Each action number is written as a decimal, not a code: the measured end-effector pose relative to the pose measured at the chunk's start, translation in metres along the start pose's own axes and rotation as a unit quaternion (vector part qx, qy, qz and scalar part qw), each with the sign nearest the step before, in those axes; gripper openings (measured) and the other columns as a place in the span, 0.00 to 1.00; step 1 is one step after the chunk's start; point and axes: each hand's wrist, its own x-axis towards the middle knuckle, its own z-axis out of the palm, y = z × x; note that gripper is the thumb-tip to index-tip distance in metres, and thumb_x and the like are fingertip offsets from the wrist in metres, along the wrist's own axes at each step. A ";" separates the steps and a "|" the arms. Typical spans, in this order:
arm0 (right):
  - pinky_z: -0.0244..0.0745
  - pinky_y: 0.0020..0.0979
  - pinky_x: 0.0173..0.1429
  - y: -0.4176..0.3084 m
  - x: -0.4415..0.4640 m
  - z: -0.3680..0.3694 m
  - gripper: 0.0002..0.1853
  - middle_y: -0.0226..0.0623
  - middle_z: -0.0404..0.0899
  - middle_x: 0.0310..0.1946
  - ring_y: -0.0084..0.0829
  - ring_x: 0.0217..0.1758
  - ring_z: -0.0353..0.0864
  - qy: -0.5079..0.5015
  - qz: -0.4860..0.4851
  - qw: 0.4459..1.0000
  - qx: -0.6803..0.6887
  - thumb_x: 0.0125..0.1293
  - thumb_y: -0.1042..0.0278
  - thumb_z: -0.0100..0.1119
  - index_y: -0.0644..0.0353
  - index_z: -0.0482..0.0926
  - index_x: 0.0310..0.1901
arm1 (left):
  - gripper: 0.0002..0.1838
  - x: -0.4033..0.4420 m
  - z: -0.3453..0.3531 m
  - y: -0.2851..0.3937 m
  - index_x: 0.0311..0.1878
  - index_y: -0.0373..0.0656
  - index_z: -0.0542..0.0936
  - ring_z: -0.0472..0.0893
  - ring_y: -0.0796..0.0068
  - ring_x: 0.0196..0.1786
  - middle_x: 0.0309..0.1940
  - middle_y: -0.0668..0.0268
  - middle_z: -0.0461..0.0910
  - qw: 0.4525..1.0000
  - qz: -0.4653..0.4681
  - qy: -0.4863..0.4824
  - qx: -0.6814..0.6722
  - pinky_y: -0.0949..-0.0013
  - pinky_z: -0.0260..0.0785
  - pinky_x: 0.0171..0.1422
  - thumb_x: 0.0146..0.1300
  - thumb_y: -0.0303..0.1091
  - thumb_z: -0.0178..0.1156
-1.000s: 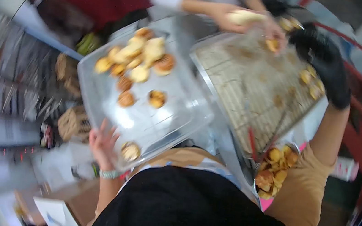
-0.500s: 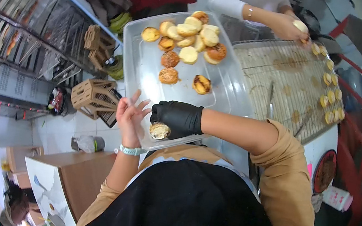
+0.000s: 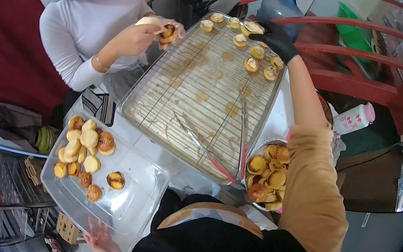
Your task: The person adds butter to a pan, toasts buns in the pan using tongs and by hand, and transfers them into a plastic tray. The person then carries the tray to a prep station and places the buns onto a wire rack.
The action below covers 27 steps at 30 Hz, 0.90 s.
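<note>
My right hand [image 3: 277, 39], in a black glove, reaches over the far end of the wire rack [image 3: 162, 115]. Its closed fingers hold a cream-topped bun half [image 3: 253, 28] just above the rack. Other cream-topped bun halves [image 3: 251, 64] sit close by on the wires. My bare left hand [image 3: 103, 238] is low down at the near edge of the clear plastic tub [image 3: 133, 209], fingers spread against its outside and partly seen through the plastic. Inside the tub lie several bun pieces [image 3: 89, 138], some pale, some browned, and one dark-marked piece [image 3: 115, 180] apart from them.
Metal tongs [image 3: 208, 152] with red handles lie on the rack's near end. A round foil pan [image 3: 268, 174] of bun pieces stands to the right. Across the rack, a co-worker [image 3: 91, 33] holds bun pieces. A red railing [image 3: 361, 91] and white-pink bottle [image 3: 354, 118] are at right.
My view has turned right. My right hand has moved from the tub to the rack's far end with the cream-topped bun half. My left hand stays at the tub's near edge.
</note>
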 end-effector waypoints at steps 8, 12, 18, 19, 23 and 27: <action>0.65 0.35 0.61 0.086 0.035 0.107 0.32 0.41 0.74 0.53 0.40 0.57 0.71 -0.140 0.048 0.988 -0.044 0.43 0.48 0.68 0.54 0.76 0.51 | 0.21 -0.010 0.029 0.015 0.53 0.35 0.68 0.69 0.41 0.55 0.59 0.49 0.66 0.998 -0.009 -0.006 0.059 0.45 0.60 0.61 0.60 0.38 0.48; 0.66 0.35 0.60 0.088 0.038 0.113 0.32 0.42 0.74 0.52 0.40 0.56 0.72 -0.179 0.035 0.978 -0.104 0.41 0.54 0.69 0.55 0.75 0.51 | 0.22 -0.005 0.022 0.012 0.55 0.36 0.67 0.68 0.41 0.57 0.60 0.49 0.65 0.997 -0.024 0.003 0.068 0.44 0.59 0.62 0.60 0.38 0.48; 0.67 0.34 0.59 0.099 0.046 0.099 0.29 0.43 0.74 0.52 0.39 0.55 0.73 -0.215 -0.018 0.967 -0.136 0.45 0.61 0.66 0.57 0.73 0.52 | 0.24 -0.003 0.025 0.012 0.58 0.36 0.65 0.65 0.41 0.60 0.62 0.50 0.63 0.996 -0.040 0.017 0.084 0.44 0.57 0.64 0.60 0.38 0.48; 0.66 0.35 0.59 0.104 0.056 0.095 0.30 0.43 0.74 0.53 0.39 0.56 0.72 -0.201 -0.012 0.971 -0.132 0.46 0.59 0.65 0.56 0.73 0.54 | 0.25 -0.004 0.024 0.014 0.59 0.36 0.64 0.64 0.41 0.60 0.63 0.50 0.62 0.995 -0.043 0.019 0.086 0.43 0.57 0.64 0.60 0.38 0.48; 0.66 0.35 0.59 0.075 0.095 0.076 0.29 0.46 0.72 0.55 0.40 0.56 0.72 -0.125 0.011 0.980 -0.152 0.52 0.55 0.60 0.58 0.72 0.55 | 0.27 -0.012 0.028 0.016 0.62 0.38 0.63 0.62 0.42 0.62 0.64 0.51 0.61 0.992 -0.045 -0.003 0.115 0.43 0.52 0.66 0.61 0.41 0.47; 0.61 0.34 0.65 0.092 0.150 0.147 0.41 0.49 0.68 0.58 0.41 0.62 0.66 -0.124 0.008 0.984 -0.128 0.46 0.37 0.61 0.61 0.71 0.56 | 0.29 -0.007 0.028 0.009 0.65 0.41 0.61 0.59 0.44 0.64 0.64 0.52 0.61 0.993 -0.067 0.005 0.094 0.43 0.46 0.68 0.64 0.46 0.45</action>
